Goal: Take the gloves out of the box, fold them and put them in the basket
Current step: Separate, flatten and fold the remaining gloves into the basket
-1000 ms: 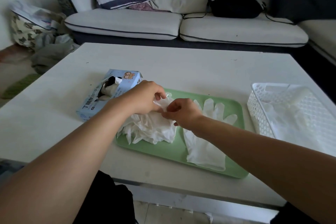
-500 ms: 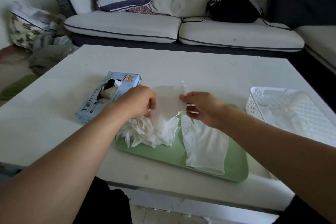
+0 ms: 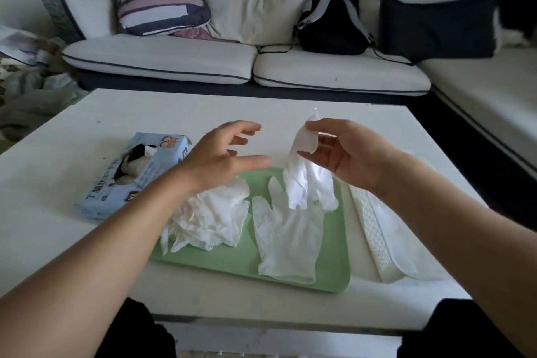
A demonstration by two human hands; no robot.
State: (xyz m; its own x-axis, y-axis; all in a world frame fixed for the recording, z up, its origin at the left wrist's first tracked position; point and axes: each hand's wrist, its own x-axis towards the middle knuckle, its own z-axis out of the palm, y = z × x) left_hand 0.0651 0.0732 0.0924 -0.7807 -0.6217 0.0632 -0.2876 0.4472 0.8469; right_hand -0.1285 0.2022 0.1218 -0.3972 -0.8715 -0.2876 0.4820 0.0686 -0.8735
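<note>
My right hand (image 3: 348,151) pinches the cuff of a white glove (image 3: 305,180), which hangs down over the green tray (image 3: 334,264). Beside it, my left hand (image 3: 220,154) hovers with fingers spread and holds nothing. On the tray lie a loose heap of white gloves (image 3: 212,215) at the left and one flat glove (image 3: 284,238) at the right. The blue glove box (image 3: 136,174) lies on the table left of the tray, its top torn open. A white perforated basket (image 3: 374,232) stands right of the tray, partly hidden by my right forearm.
The white table (image 3: 162,113) stretches toward a sofa (image 3: 203,61) with cushions and a black backpack (image 3: 328,23). Clutter lies on the floor at the far left. The table's near edge runs just above my lap.
Both hands rose from the heap, drawing one glove up. My left hand let go of it and opened; the glove now hangs from my right hand alone.
</note>
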